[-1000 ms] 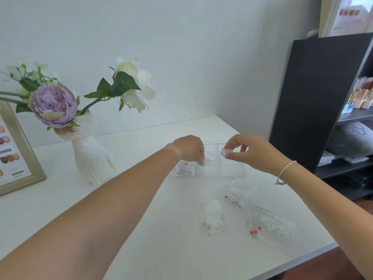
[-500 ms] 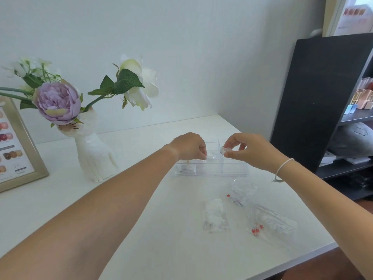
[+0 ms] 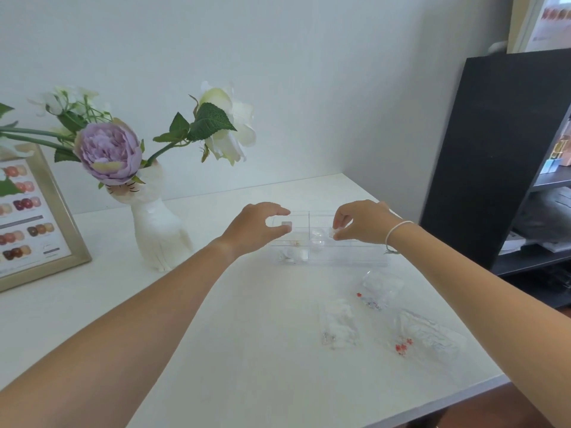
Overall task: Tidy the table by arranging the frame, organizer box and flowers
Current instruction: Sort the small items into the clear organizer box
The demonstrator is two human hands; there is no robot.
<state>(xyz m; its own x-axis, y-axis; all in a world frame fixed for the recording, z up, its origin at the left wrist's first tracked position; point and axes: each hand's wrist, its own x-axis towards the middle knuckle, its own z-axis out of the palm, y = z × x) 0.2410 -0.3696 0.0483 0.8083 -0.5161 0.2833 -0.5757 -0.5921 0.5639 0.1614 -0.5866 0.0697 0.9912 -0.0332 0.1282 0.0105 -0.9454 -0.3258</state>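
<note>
A clear plastic organizer box with several compartments lies on the white table, right of centre. My left hand hovers over its left end, thumb and fingers spread in a C with nothing between them. My right hand pinches a small clear item over the box's middle. At the left, a white cat-shaped vase holds a purple flower and white flowers. The gold picture frame leans at the far left edge.
Three clear plastic bags lie on the table in front of the box: one with white bits, two with red beads. A black shelf unit stands right of the table. The table's front edge runs at lower right.
My left hand has uncurled from a closed pinch in the box into a spread C above its left end. The right hand has lowered slightly with its clear item.
</note>
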